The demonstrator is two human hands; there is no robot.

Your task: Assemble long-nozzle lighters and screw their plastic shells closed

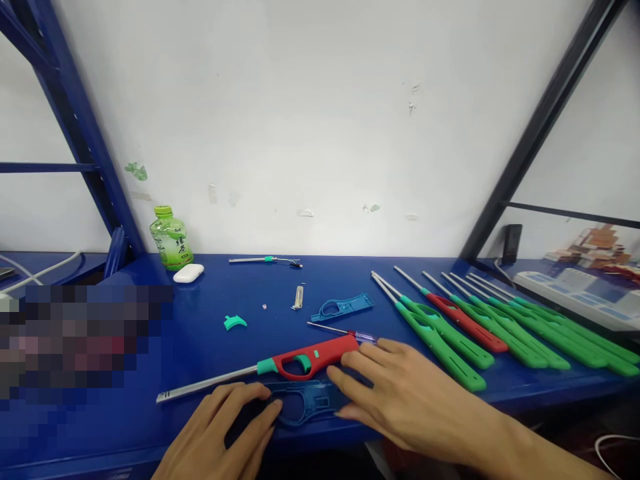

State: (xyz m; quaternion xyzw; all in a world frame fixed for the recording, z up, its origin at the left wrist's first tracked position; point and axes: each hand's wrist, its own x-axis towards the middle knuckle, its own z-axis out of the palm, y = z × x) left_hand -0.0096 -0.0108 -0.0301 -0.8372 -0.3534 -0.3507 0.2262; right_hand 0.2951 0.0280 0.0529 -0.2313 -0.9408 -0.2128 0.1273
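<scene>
A blue lighter casing half (316, 399) lies near the table's front edge, its open inner side facing up. At its left end, my left hand (217, 430) pinches the casing between thumb and index finger. My right hand (400, 393) has its fingers closed around the right end, which they partly hide. Just behind the casing lies a red lighter (320, 357) with a long metal tube and a teal trigger; my right fingers are close to its handle end. A screwdriver (360, 336) with a clear purplish handle rests behind my right hand.
Further back lie another blue casing half (345, 307), a teal trigger (235, 323), a small pale clear part (299, 297) and a metal tube with wire (265, 260). Several green lighters (440, 347) and a red one (465, 320) line the right. A bottle (171, 240) and white case (189, 273) stand left.
</scene>
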